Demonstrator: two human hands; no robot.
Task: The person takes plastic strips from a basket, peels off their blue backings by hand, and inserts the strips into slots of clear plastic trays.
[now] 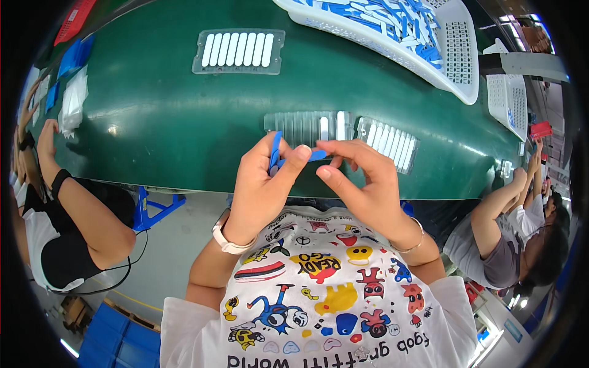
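My left hand (264, 184) grips several thin blue strips (275, 153) upright between thumb and fingers. My right hand (362, 178) pinches the end of one blue strip (317, 155) that lies across the left thumb. Both hands hover at the near edge of the green conveyor belt (165, 122). Just beyond them lies a clear ribbed tray (307, 127) with two white strips in its slots. Touching its right side is a second clear tray (388, 144) filled with white strips.
A third clear tray (239, 50) full of white strips lies farther up the belt. A white basket (399, 30) of blue and white strips sits top right. Another person's arm (80, 202) is at the left; more people sit at the right (509, 233).
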